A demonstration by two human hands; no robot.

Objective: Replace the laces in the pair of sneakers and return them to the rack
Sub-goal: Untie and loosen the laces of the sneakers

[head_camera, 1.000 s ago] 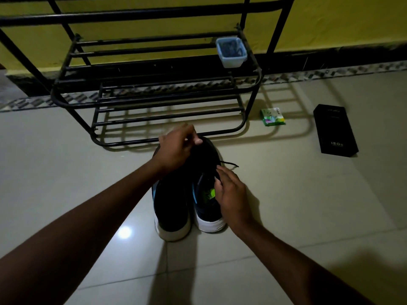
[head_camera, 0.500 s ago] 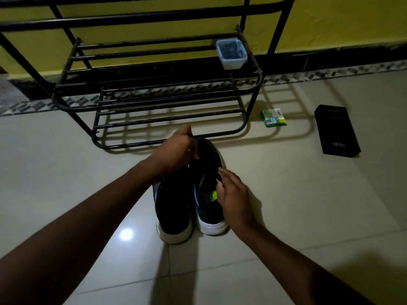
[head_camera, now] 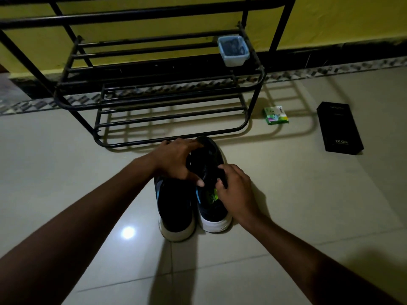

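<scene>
Head view: lace tail beside my right grip (head_camera: 233,190) gone, likely tucked; left grip (head_camera: 176,159) clasps sneaker (head_camera: 211,213); right curled, contents indiscernible.

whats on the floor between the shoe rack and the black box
A small green carton lies on the tile between shoe rack and black box, touching neither; head view.
</scene>
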